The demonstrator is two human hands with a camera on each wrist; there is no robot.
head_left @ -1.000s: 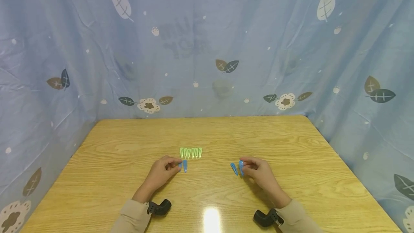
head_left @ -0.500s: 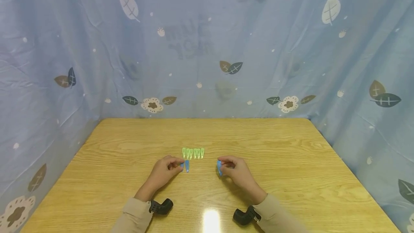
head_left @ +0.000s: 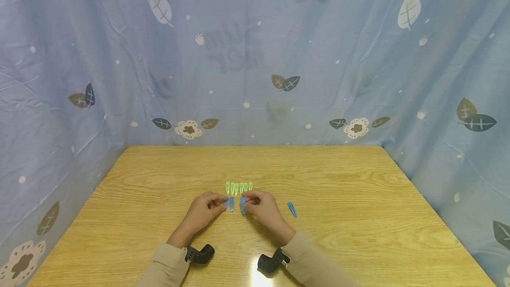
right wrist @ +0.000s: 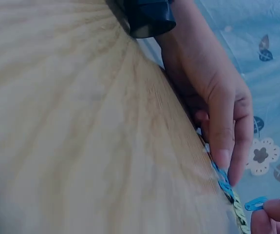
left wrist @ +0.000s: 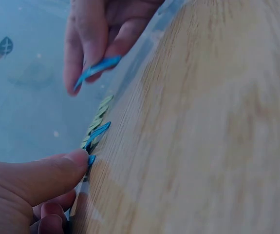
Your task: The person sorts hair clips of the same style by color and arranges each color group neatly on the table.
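In the head view my left hand [head_left: 202, 211] pinches the leftmost blue snap hair clip [head_left: 225, 204] at the table surface. Its thumb covers most of that clip in the left wrist view. Just to the right lies a second blue hair clip [head_left: 231, 204], side by side with it. My right hand [head_left: 266, 211] pinches another blue hair clip [head_left: 243, 206] between thumb and fingers; the left wrist view shows this clip [left wrist: 98, 71] raised above the others. Behind the blue clips runs a row of several green hair clips [head_left: 237, 189], partly overlapped by the right fingertips.
One more blue hair clip [head_left: 292, 209] lies tilted on the wooden table [head_left: 338, 180], right of my right hand. Black wrist cameras [head_left: 200, 254] sit on both wrists. A blue patterned curtain [head_left: 247, 56] hangs around the table's back and sides.
My right hand has carried its blue hair clip leftward, away from the lone clip and close to the blue pair. The left hand has kept its place at the leftmost clip.
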